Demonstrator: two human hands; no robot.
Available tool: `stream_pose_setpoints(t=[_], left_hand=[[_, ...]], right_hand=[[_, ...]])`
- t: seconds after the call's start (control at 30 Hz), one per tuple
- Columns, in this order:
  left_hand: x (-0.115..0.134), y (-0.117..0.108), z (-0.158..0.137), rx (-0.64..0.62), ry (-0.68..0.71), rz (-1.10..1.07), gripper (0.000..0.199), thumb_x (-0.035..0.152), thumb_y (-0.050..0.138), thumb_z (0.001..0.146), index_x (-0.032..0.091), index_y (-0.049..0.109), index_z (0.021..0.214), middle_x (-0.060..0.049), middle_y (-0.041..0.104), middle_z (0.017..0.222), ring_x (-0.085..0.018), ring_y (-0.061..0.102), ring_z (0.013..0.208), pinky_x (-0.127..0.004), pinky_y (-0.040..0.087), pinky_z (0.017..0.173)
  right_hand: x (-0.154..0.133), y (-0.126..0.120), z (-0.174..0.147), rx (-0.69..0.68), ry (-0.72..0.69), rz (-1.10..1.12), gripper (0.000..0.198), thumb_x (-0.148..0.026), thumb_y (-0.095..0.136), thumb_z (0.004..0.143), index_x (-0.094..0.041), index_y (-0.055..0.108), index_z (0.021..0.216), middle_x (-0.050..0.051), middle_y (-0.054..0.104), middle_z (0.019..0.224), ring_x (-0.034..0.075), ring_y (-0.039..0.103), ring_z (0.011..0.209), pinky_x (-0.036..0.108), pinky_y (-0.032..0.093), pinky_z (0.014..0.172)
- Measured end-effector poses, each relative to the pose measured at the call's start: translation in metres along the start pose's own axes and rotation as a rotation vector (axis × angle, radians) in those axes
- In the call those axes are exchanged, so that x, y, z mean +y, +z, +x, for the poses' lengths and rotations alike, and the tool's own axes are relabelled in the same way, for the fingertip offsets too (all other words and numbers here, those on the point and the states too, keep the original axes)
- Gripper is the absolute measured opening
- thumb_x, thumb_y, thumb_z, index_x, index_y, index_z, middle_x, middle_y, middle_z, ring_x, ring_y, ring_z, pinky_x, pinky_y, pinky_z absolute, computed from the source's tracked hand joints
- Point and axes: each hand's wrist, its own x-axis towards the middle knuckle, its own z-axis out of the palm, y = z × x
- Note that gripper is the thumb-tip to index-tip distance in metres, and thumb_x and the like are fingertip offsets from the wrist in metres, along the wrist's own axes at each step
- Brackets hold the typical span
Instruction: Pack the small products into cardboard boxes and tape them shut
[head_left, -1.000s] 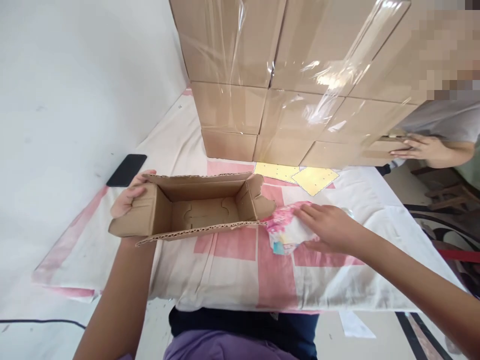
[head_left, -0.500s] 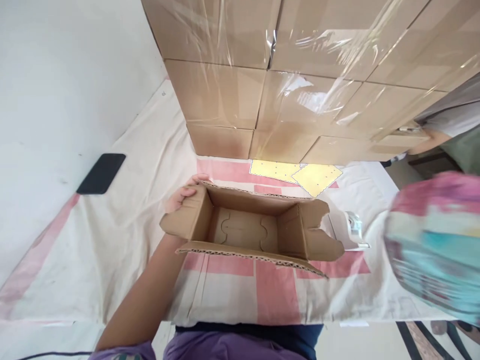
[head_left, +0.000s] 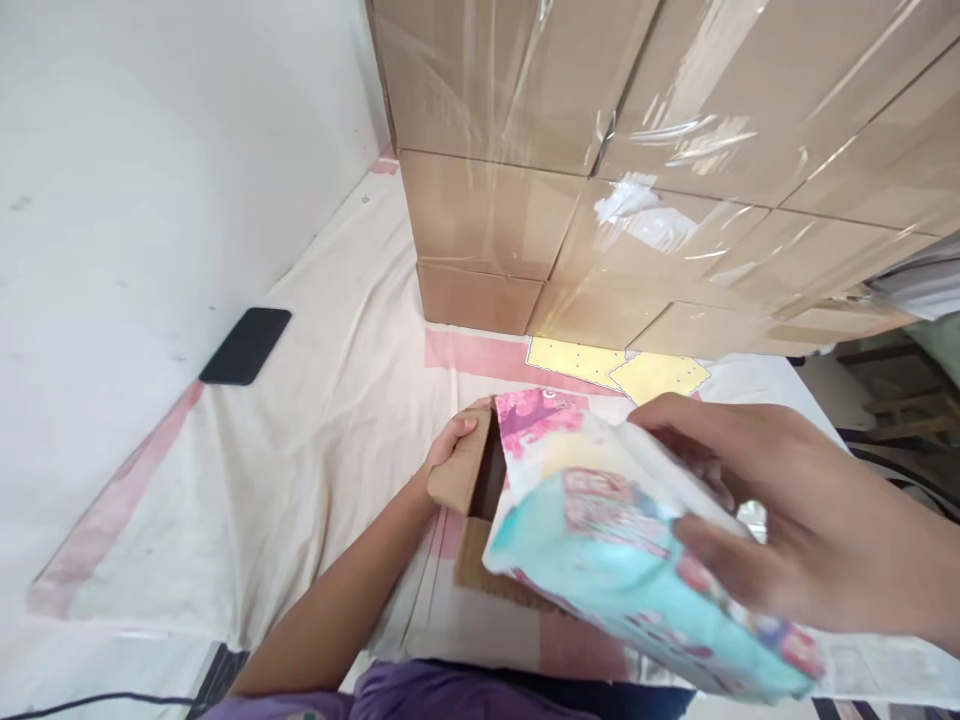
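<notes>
In the head view my left hand (head_left: 454,440) grips the left end of an open cardboard box (head_left: 459,475), its fingers over the wall and flap. My right hand (head_left: 757,510) is closed on a soft plastic package (head_left: 600,530) with pink, white and turquoise print, thumb in front and fingers behind. Tilted, the package hangs over the box and hides most of its inside and right end. Its printed words are too blurred to read.
Cartons wrapped in clear film (head_left: 495,220) form a wall at the back. Yellow dotted sheets (head_left: 660,375) lie before them. A black phone (head_left: 246,345) rests on the cloth-covered table (head_left: 330,400) at left, beside a white wall (head_left: 150,150).
From the right edge, the package has come left over the box, and my right hand now shows on it. My left hand still holds the box. The view has shifted slightly.
</notes>
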Motion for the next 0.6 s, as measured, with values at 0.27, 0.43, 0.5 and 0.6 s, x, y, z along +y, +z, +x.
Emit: stream_pose_setpoints(t=[0.27, 0.43, 0.5, 0.6], left_hand=[[-0.001, -0.001, -0.003, -0.063, -0.052, -0.195, 0.053, 0.037, 0.068, 0.068, 0.023, 0.066, 0.119, -0.003, 0.07, 0.118, -0.029, 0.063, 0.117, -0.04, 0.045, 0.104], [-0.006, 0.0, -0.005, -0.07, -0.06, -0.139, 0.055, 0.042, 0.067, 0.07, 0.023, 0.066, 0.122, -0.004, 0.068, 0.115, -0.028, 0.061, 0.112, -0.038, 0.044, 0.1], [-0.006, -0.003, -0.006, -0.075, -0.058, -0.13, 0.056, 0.044, 0.067, 0.071, 0.024, 0.065, 0.124, -0.003, 0.066, 0.114, -0.026, 0.061, 0.108, -0.037, 0.045, 0.097], [-0.002, -0.007, -0.006, -0.123, -0.029, -0.067, 0.061, 0.045, 0.068, 0.072, 0.027, 0.061, 0.13, -0.004, 0.064, 0.114, -0.024, 0.061, 0.102, -0.036, 0.046, 0.093]], right_hand=[[0.005, 0.055, 0.03, -0.411, 0.047, -0.573, 0.031, -0.041, 0.072, 0.077, -0.019, 0.062, 0.096, 0.01, 0.072, 0.092, 0.031, 0.071, 0.073, 0.039, 0.05, 0.056], [0.01, 0.097, 0.039, -0.529, 0.075, -0.585, 0.051, -0.042, 0.079, 0.078, -0.01, 0.066, 0.116, 0.018, 0.073, 0.1, 0.037, 0.074, 0.082, 0.044, 0.057, 0.063], [0.012, 0.096, 0.032, -0.459, 0.063, -0.512, 0.057, -0.047, 0.075, 0.082, -0.014, 0.063, 0.126, 0.017, 0.074, 0.109, 0.037, 0.074, 0.086, 0.045, 0.058, 0.065], [0.02, 0.08, -0.005, -0.109, 0.105, -0.38, 0.053, -0.052, 0.058, 0.094, -0.026, 0.056, 0.14, 0.012, 0.071, 0.125, 0.038, 0.073, 0.1, 0.05, 0.06, 0.075]])
